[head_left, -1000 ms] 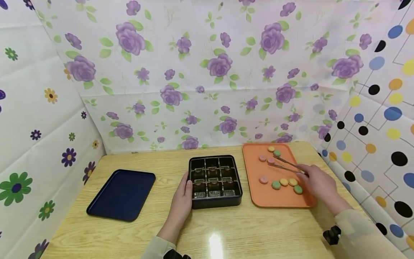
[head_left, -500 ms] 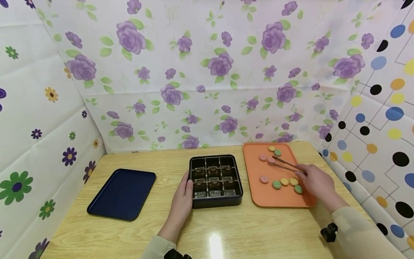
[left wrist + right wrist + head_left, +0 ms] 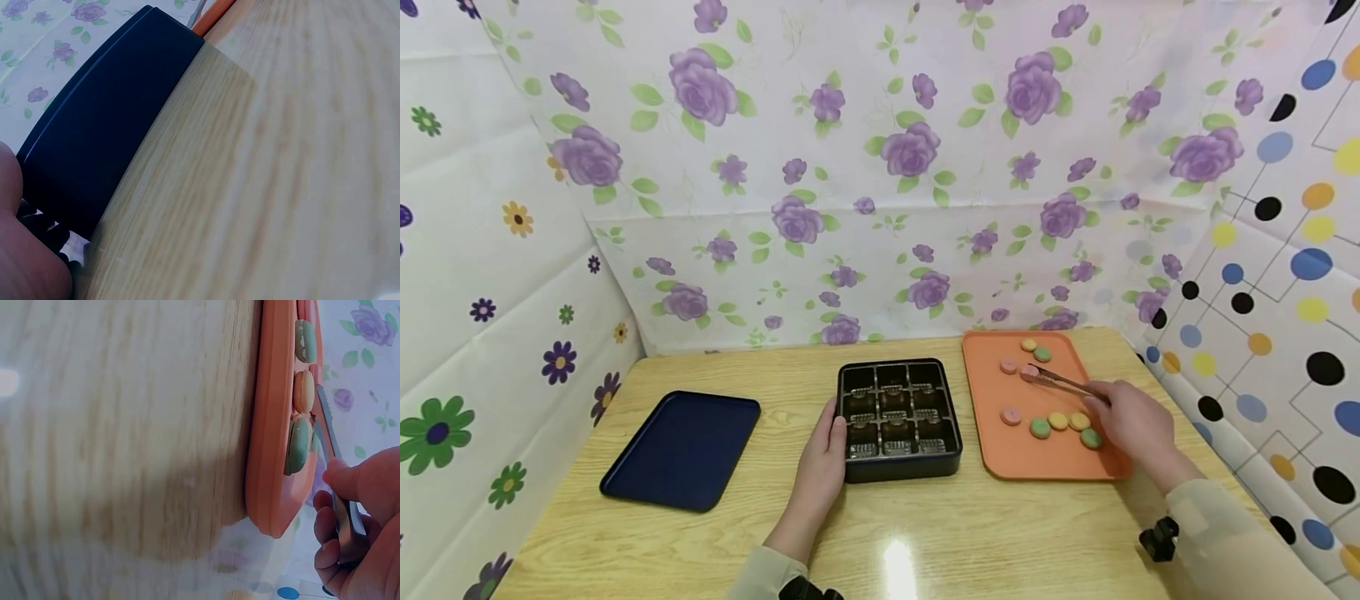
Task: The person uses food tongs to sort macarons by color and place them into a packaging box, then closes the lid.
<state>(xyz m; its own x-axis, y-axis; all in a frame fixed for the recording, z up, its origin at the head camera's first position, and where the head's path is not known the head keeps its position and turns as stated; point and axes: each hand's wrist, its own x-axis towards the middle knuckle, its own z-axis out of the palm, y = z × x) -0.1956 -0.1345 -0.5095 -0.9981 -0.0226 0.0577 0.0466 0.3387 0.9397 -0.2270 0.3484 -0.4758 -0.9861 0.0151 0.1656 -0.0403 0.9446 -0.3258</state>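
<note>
My right hand (image 3: 1138, 421) grips metal tongs (image 3: 1063, 380) above the orange tray (image 3: 1000, 467). The tong tips lie on either side of a pink macaron (image 3: 1029, 373) in the upper part of that tray. In the right wrist view, fingers and thumb wrap the tongs' handle. To the left, my left hand (image 3: 823, 458) rests along the left side of a black box (image 3: 902, 471) with a clear insert of small compartments, all bare. Its thumb lies at the rim, and its fingers run along the wall, partly hidden. In the left wrist view the box's dark wall (image 3: 119, 119) shows near the thumb.
More macarons lie on the orange tray: pink (image 3: 1011, 415), green (image 3: 1040, 428) and yellow (image 3: 1057, 421). A dark blue tray (image 3: 685, 450) sits at the left of the wooden table (image 3: 985, 542). Patterned cloth walls (image 3: 880, 208) stand behind and at both sides.
The tong tips have drawn closer together around the pink macaron. My right hand has shifted slightly left. My left hand and the box stay where they were.
</note>
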